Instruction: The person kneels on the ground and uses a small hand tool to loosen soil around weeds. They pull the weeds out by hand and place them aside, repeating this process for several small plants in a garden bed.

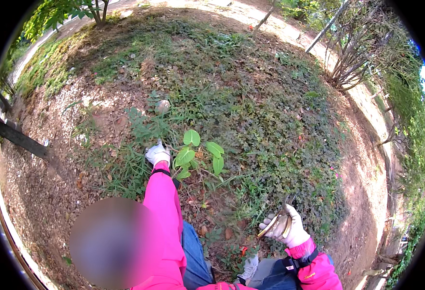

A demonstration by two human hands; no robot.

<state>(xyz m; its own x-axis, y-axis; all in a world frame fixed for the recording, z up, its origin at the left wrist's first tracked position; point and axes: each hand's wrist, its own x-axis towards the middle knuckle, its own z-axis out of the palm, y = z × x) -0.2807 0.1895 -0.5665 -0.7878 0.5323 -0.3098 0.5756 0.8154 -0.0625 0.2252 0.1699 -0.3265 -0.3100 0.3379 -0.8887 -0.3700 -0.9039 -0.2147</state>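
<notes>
My left hand [158, 153], in a white glove, reaches out among weeds with its fingers mostly hidden. Just right of it grows a broad-leaved green plant [185, 156], and a thin stem runs from that plant towards the glove; whether the fingers grip it I cannot tell. Feathery green weeds [145, 125] rise just beyond the glove. Lower right, my right hand [288, 228], also gloved, holds a pair of pruning shears [270, 227]. Their handles lie across the palm and the dark blades point up and away, over the ground cover.
Low clover-like ground cover [270, 119] spreads ahead and to the right. Dry leaf litter [53, 145] covers the left side. A pale stone [163, 106] sits past the weeds. A slanting trunk [17, 137] stands left, a bare-branched shrub [353, 61] upper right.
</notes>
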